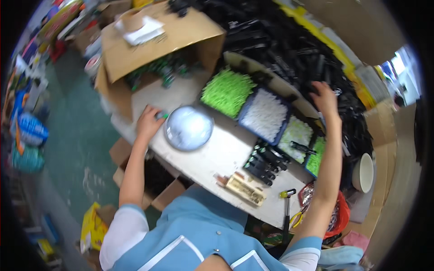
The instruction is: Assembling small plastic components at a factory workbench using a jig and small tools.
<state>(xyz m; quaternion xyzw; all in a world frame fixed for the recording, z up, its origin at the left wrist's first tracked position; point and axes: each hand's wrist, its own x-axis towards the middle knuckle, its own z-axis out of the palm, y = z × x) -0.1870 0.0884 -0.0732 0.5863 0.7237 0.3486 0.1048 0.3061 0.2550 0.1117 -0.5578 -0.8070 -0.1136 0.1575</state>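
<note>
My left hand [149, 123], closed in a pinch, holds a small green piece [162, 115] at the left side of a round metal bowl [189, 128]. What else that piece consists of is partly hidden by the fingers. Far to the right, my right hand [324, 97] reaches over a heap of black plastic parts [289, 45], its fingers curved and apart; no held thing shows. Between my arms, several black parts with green bits [262, 167] lie in a row beside a cream-coloured fixture block [245, 189] on the white table [212, 168].
Behind the bowl stand bins of green pieces [228, 92], white pieces [264, 115] and pale pieces [296, 135]. An open cardboard box [181, 31] sits at the back left. Near the right edge lie a hammer [287, 205], pliers [297, 217] and a red bag [342, 214].
</note>
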